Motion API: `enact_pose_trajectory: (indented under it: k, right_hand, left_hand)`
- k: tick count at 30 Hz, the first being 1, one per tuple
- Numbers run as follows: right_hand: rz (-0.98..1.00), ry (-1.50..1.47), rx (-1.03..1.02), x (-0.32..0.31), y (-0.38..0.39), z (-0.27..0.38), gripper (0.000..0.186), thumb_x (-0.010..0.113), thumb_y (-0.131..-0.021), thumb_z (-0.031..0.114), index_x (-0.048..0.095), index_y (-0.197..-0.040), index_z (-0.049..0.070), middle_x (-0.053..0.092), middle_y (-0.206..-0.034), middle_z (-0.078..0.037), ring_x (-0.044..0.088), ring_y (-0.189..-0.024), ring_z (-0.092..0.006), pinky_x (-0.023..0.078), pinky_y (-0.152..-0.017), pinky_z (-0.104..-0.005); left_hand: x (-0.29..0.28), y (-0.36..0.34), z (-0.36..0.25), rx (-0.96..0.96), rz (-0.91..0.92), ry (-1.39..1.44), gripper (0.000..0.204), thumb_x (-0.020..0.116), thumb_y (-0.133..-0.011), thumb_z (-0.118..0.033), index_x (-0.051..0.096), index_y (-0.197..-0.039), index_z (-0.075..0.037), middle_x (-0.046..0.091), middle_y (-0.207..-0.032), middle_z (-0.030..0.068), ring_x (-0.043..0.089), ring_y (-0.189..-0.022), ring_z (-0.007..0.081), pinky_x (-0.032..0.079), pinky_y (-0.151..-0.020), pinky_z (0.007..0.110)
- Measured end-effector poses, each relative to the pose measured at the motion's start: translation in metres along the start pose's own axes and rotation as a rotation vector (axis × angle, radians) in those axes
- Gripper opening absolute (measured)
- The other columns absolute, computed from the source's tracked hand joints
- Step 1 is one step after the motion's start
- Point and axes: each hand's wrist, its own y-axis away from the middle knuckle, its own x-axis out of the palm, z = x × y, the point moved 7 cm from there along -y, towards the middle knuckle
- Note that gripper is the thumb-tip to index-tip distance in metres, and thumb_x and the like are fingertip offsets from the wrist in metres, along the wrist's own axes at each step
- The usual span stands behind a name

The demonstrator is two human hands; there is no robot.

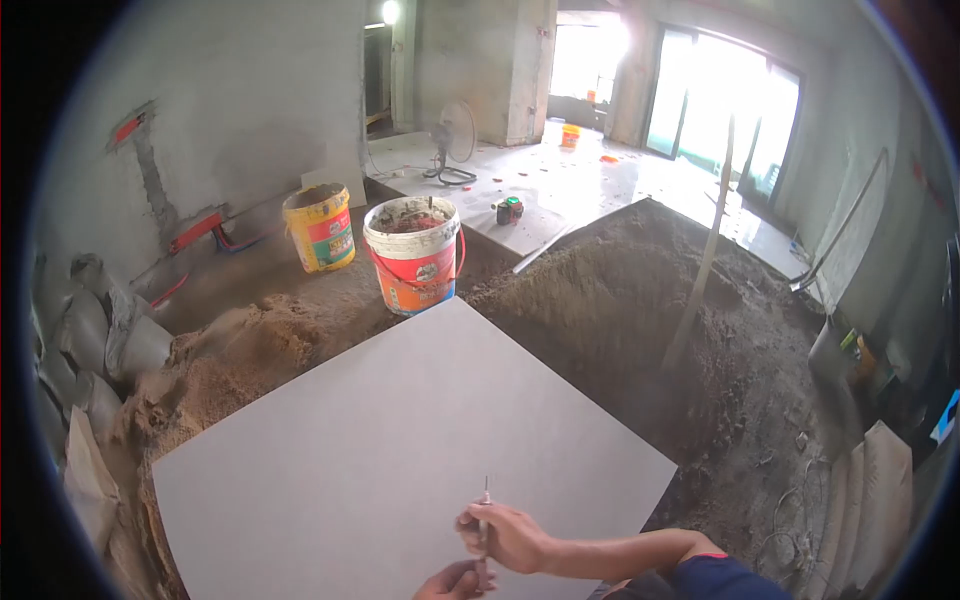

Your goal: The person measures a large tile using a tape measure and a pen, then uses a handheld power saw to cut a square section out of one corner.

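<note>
My right hand (508,536) is closed around a slim pen-like tool (485,497), held upright with its thin metal tip pointing up. I cannot make out its exact kind. Below it, my left hand (452,582) comes in at the lower edge, its fingers pinching the tool's lower end. Both hands are over a large pale grey floor tile (380,430), which fills the near middle of the view with one corner pointing away from me. The lower part of the tile is cut off by the picture's edge.
Past the tile's far corner stands a white-rimmed mortar bucket (412,262), with a yellow bucket (322,235) to its left. Heaped sand (640,290) surrounds the tile. Farther off, a green laser level (510,210) and a fan (455,140) stand on laid tiles. A long handle (708,240) rises from the sand.
</note>
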Motion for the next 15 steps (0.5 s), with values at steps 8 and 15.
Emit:
enact_pose_trajectory:
  k: [8, 15]
  right_hand:
    - [0.125, 0.476, -0.099, 0.033, 0.021, -0.003, 0.034, 0.045, -0.102, 0.033, 0.057, -0.105, 0.002, 0.057, -0.096, -0.005, 0.054, -0.091, -0.0146, 0.045, -0.089, -0.0317]
    - [-0.096, 0.115, -0.783, -0.010, 0.014, 0.121, 0.020, 0.049, -0.101, 0.021, 0.058, -0.098, 0.004, 0.058, -0.079, -0.004, 0.052, -0.071, -0.0134, 0.046, -0.069, -0.0319]
  left_hand:
    - [0.013, 0.023, -0.029, -0.186, -0.039, 0.087, 0.032, 0.046, -0.097, -0.029, 0.051, -0.076, -0.006, 0.052, -0.058, 0.0063, 0.049, -0.049, 0.0157, 0.039, -0.047, 0.028]
    - [0.004, 0.035, -0.014, -0.356, 0.047, 0.074, 0.021, 0.047, -0.090, -0.017, 0.059, -0.085, -0.001, 0.054, -0.057, 0.0076, 0.052, -0.047, 0.0175, 0.044, -0.046, 0.031]
